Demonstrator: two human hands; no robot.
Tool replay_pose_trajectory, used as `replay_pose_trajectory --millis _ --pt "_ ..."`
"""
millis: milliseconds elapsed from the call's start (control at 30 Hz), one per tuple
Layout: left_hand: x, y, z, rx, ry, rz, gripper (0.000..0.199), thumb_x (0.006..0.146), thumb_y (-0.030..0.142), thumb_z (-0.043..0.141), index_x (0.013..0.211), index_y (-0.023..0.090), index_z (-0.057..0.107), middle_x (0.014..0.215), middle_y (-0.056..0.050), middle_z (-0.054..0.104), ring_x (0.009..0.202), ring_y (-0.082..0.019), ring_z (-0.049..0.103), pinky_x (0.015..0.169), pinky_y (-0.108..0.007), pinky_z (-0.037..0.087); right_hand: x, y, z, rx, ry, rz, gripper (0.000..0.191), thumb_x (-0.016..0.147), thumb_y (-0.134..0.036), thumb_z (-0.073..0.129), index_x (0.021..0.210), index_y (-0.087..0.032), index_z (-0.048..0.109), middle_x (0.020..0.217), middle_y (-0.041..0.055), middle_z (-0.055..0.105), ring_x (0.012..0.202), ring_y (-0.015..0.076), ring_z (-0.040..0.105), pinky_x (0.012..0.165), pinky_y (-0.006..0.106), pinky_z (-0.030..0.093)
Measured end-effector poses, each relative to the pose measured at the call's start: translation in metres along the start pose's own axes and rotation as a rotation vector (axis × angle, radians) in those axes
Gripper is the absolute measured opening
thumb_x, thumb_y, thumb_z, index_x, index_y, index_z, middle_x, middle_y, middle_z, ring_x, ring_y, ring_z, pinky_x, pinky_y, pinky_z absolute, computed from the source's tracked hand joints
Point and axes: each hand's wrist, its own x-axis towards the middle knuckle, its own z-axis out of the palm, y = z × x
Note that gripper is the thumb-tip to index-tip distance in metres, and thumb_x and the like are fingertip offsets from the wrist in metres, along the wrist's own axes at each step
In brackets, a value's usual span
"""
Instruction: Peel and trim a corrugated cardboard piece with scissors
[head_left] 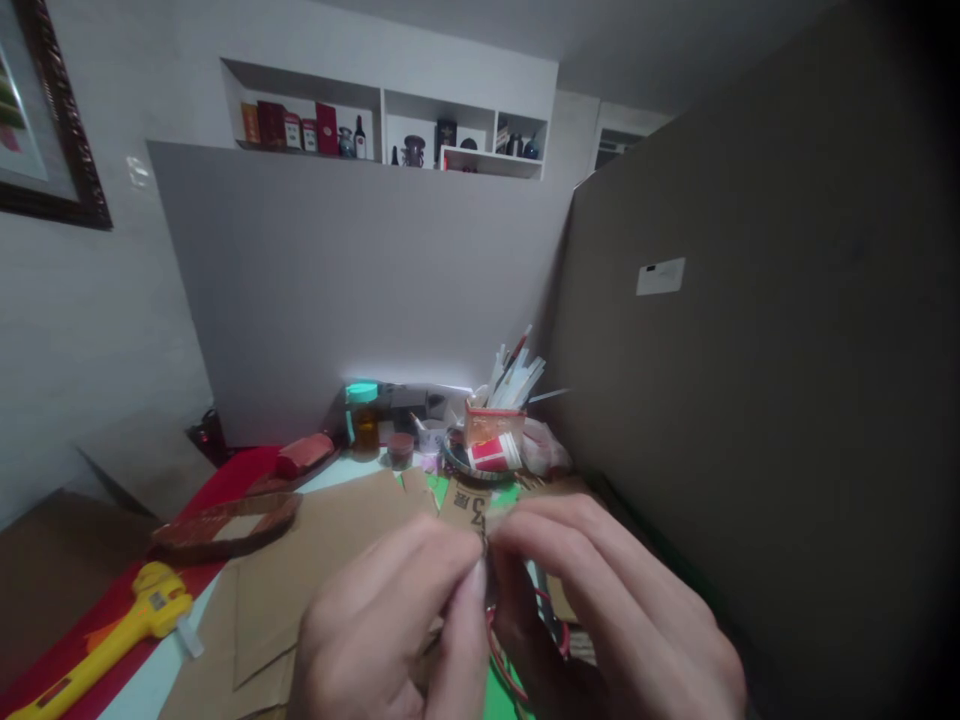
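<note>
Left hand (394, 625) and right hand (622, 605) curl near flat cardboard (337, 520); any pinch is unclear. A boxy container (487, 422) holds white sticks (519, 380).

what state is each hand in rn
Bare left hand: closed in a pinch; can't tell if holding anything.
Bare right hand: fingers bent inward; grip and contents can't be told.

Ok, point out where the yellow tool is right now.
In the head view, the yellow tool lies at the lower left, left of the brown cardboard and just below the oval brown tray.
</note>
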Motion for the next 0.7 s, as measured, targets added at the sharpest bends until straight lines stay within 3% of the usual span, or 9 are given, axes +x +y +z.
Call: replay_pose_trajectory --millis 233,467,600,700 --pt "0.003 0.000 -0.003 -0.060 0.002 -0.031 0.030 0.082 0.001 0.053 0.091 0.030 0.053 0.075 0.007 0.057 0.065 -0.010 0.058 0.061 -0.020 0.050 -0.002 -0.005 -0.007 0.072 -0.133 0.110 0.023 0.078 0.002 0.068 0.096 -0.011 0.065 0.084 0.0045 0.068 0.074 0.0128 0.062 0.067 0.024 0.055" --pt "0.002 0.000 -0.003 -0.066 -0.037 -0.009 0.028 0.080 0.002 0.055 0.087 0.029 0.054 0.069 0.005 0.045 0.059 -0.012 0.052 0.054 -0.023 0.045 -0.003 -0.005 -0.006 0.033 -0.114 0.035 0.027 0.074 0.006 0.064 0.096 -0.009 0.063 0.082 0.0081 0.067 0.074 0.0168 0.062 0.064 0.029 0.053" --pt "0.002 0.002 -0.003 -0.090 -0.029 -0.085 0.027 0.082 0.004 0.057 0.088 0.030 0.060 0.072 0.006 0.053 0.066 -0.010 0.055 0.070 -0.021 0.049 -0.005 -0.003 -0.001 0.026 -0.059 0.042 0.022 0.074 0.004 0.061 0.090 -0.011 0.063 0.076 0.0060 0.066 0.068 0.0156 0.061 0.061 0.029 0.052" --pt "0.004 0.002 -0.001 -0.144 -0.036 -0.141 0.027 0.082 0.006 0.058 0.085 0.031 0.067 0.072 0.007 0.060 0.068 -0.009 0.058 0.068 -0.018 0.049 -0.006 -0.001 0.003 0.020 0.009 0.028 0.015 0.076 0.000 0.058 0.082 -0.013 0.063 0.070 0.0043 0.064 0.063 0.0147 0.060 0.058 0.028 0.050"
